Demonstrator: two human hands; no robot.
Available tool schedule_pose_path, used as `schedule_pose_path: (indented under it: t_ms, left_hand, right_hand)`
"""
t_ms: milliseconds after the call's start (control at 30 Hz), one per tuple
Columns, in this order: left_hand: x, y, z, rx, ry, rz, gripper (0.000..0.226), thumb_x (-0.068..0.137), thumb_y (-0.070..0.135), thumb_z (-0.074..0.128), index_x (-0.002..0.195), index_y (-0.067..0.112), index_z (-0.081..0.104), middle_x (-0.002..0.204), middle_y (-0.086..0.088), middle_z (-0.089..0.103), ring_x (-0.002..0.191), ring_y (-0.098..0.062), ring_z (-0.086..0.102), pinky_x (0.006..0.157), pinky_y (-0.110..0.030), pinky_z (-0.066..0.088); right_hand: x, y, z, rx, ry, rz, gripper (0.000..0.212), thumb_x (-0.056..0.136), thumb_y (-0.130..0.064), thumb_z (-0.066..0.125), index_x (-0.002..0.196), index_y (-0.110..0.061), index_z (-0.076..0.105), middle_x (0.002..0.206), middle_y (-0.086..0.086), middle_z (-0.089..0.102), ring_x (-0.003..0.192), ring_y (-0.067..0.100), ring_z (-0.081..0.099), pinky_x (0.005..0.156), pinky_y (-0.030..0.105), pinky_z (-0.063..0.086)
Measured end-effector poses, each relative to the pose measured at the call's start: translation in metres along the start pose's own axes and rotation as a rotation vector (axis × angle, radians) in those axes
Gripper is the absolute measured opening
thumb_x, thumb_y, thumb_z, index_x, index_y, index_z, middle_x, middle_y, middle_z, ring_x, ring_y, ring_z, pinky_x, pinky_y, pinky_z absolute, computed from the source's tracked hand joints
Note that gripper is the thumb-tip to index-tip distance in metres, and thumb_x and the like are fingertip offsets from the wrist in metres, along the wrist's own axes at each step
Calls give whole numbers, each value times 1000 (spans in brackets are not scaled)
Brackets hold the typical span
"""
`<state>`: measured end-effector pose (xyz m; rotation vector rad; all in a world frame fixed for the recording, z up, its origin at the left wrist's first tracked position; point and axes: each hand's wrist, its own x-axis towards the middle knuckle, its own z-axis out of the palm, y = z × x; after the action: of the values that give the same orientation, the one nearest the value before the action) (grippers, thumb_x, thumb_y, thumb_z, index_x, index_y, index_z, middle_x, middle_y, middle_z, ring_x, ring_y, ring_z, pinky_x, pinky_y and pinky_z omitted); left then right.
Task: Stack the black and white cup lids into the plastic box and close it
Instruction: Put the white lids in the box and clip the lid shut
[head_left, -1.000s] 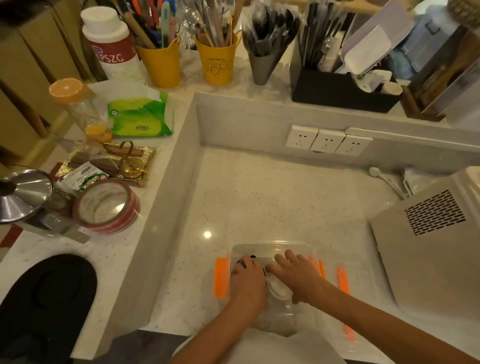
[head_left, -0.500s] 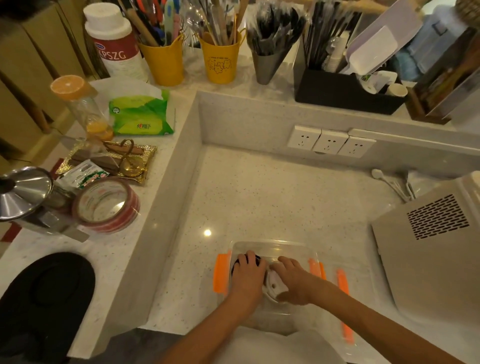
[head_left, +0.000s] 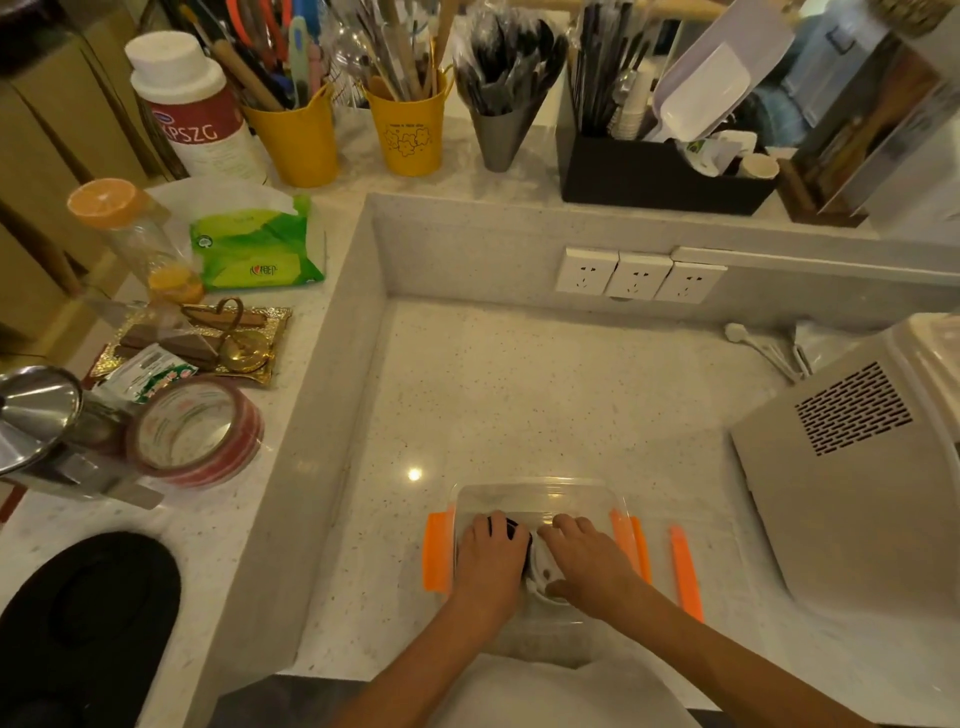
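A clear plastic box (head_left: 535, 493) with orange side clips (head_left: 437, 552) stands on the counter close to my body. Both my hands are down inside it. My left hand (head_left: 491, 558) rests over the black cup lids (head_left: 514, 529), of which only a dark edge shows. My right hand (head_left: 587, 566) covers the white cup lids (head_left: 543, 574) beside them, fingers curled around their rim. The box's clear lid (head_left: 727, 571), with an orange clip (head_left: 685, 571), lies flat on the counter just right of the box.
A beige appliance (head_left: 852, 467) stands at the right, close to the box lid. A raised ledge (head_left: 322, 415) runs along the left, bearing a tape roll (head_left: 195, 431) and a metal funnel. Wall sockets (head_left: 639, 275) and utensil holders sit behind.
My hands have stayed inside the box, shifting only slightly; the right hand has settled lower over the white lids. The view has tilted a little.
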<state>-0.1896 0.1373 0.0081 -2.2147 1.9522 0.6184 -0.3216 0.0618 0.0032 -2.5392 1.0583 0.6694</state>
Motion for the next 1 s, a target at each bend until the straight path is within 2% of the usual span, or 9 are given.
schedule_pose_path:
  t_ms: [300, 367, 433, 533, 667, 733, 867, 933, 1000]
  left_hand:
    - [-7, -2, -15, -23, 1, 28, 44, 90, 12, 65, 132, 12, 54, 136, -15, 53, 128, -31, 45, 103, -39, 39]
    - [-16, -3, -27, -79, 156, 40, 37, 73, 19, 81, 107, 16, 70, 110, -6, 69, 105, -24, 60, 87, -35, 48]
    - [-28, -6, -36, -86, 238, -35, 46, 40, 15, 94, 82, 20, 76, 83, -1, 72, 80, -21, 66, 65, -33, 52]
    - [-36, -17, -32, -245, 399, -248, 65, 49, -6, 87, 110, 14, 75, 108, -12, 72, 93, -31, 67, 71, -40, 55]
    - [-38, -38, -23, -495, 417, -281, 52, 94, 2, 59, 143, 15, 51, 138, -8, 56, 117, -23, 56, 97, -34, 49]
    - [-38, -41, -23, -648, 421, -242, 48, 101, 2, 49, 147, 15, 46, 143, -5, 51, 118, -15, 56, 99, -28, 50]
    - [-29, -44, -26, -672, 440, -235, 49, 102, 3, 47, 149, 18, 43, 146, 0, 44, 111, -12, 58, 93, -27, 54]
    - [-23, -47, -30, -620, 388, -277, 48, 101, 7, 51, 146, 21, 43, 139, -2, 46, 100, -13, 59, 84, -27, 56]
    - [-18, -46, -36, -468, 324, -330, 47, 97, 7, 53, 141, 21, 44, 130, -7, 50, 102, -18, 55, 82, -29, 54]
  right_hand:
    - [-9, -4, -6, -21, 77, 33, 62, 92, -39, 62, 146, -18, 38, 150, 6, 40, 137, 25, 40, 104, 35, 44]
    - [-17, -2, -13, 80, 217, 42, 50, 94, -35, 60, 140, -19, 48, 140, 3, 51, 129, 23, 47, 102, 32, 42]
    - [-26, 0, -22, 173, 445, 75, 27, 91, -25, 66, 117, -17, 65, 113, 4, 65, 105, 25, 59, 87, 33, 48]
    - [-39, 9, -26, 299, 693, 233, 21, 83, -14, 76, 103, -12, 70, 92, 8, 66, 82, 27, 62, 65, 29, 49]
    - [-47, 31, -22, 534, 532, 422, 39, 93, -24, 64, 130, -16, 56, 106, 9, 64, 91, 26, 63, 81, 37, 54]
    - [-47, 37, -21, 671, 430, 444, 39, 97, -27, 59, 134, -16, 54, 96, 2, 66, 83, 19, 63, 82, 32, 51]
    - [-44, 33, -21, 742, 462, 438, 40, 97, -27, 60, 135, -16, 56, 86, -4, 63, 75, 14, 60, 74, 24, 46]
    - [-44, 32, -21, 790, 471, 439, 40, 97, -27, 60, 135, -17, 57, 88, -5, 64, 78, 13, 61, 76, 23, 46]
    - [-45, 32, -21, 856, 475, 433, 38, 97, -27, 59, 135, -20, 57, 88, -8, 64, 78, 9, 61, 76, 22, 46]
